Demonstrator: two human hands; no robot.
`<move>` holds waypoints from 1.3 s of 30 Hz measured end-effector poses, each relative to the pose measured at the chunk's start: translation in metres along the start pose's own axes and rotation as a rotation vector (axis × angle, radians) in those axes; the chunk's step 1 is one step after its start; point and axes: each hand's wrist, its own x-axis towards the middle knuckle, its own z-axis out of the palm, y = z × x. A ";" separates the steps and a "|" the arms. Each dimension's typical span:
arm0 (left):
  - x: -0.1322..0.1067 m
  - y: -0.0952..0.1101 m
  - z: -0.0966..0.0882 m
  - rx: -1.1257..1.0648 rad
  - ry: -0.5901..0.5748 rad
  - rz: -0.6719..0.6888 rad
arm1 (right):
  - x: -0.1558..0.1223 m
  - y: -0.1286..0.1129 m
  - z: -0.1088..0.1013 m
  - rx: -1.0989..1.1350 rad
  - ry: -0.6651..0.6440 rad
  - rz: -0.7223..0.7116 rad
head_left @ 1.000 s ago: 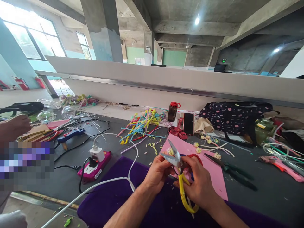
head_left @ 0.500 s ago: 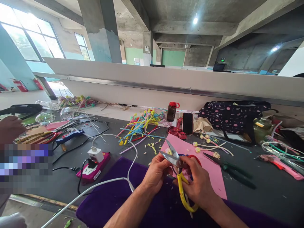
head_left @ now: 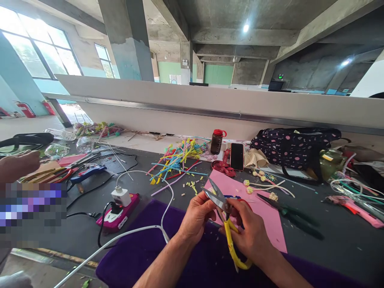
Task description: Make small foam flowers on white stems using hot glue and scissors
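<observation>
My right hand is closed on a pair of scissors, with yellow wrapping on one handle and red on the other. The blades point up and left and stand slightly apart. Close beside them, my left hand is pinched, its thumb and fingertips against the lower blade. Whatever lies in that pinch is hidden behind the blade and fingers. A pink sheet lies behind and right of my hands, above a dark purple cloth. Small yellow cut bits are scattered just beyond my left hand.
Colourful fuzzy stems are heaped at the back. Dark green pliers and pale flower stems lie right. A magenta power strip with a white cable stands left. A bottle, phone and another person's hand are visible.
The scissor blades have turned slightly in my hands, and the pale piece formerly showing between them is hidden. At the far left, the other person's hand has shifted right.
</observation>
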 end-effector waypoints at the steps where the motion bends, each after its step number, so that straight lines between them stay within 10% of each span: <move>1: 0.000 0.000 0.000 0.003 -0.005 0.007 | 0.000 0.000 0.000 -0.002 -0.003 0.004; 39: 0.001 0.005 -0.004 0.063 0.002 0.058 | -0.002 0.003 0.000 0.018 0.011 -0.057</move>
